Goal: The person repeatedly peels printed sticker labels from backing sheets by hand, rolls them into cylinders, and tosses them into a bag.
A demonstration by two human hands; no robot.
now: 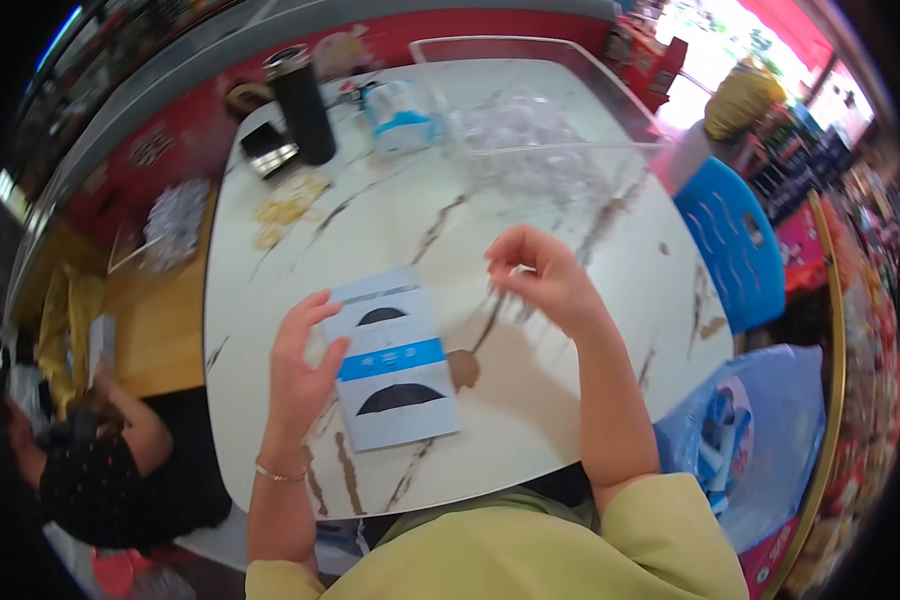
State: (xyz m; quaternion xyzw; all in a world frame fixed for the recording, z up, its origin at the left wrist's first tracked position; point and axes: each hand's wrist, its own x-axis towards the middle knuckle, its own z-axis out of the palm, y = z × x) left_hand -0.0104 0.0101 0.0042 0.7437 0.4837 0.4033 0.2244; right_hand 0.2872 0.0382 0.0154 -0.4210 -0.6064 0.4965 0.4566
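Note:
A white and blue printed card or flat package [395, 335] with dark umbrella pictures lies on the marbled table [570, 400]. My left hand [305, 365] is at its left edge, thumb and fingers apart, with nothing between them. My right hand [540, 275] is raised over the table to the right of the package, thumb and fingertips pinched together. Whatever those fingertips may hold is too small to make out. A bracelet [280, 474] circles my left wrist.
At the back stand a black bottle [305, 110], a blue-white packet [400, 115] and a clear tray [560, 147] of transparent items. Yellowish bands [288, 208] lie back left. A blue chair [730, 245] and plastic bag [770, 430] are right; another person [100, 470] sits left.

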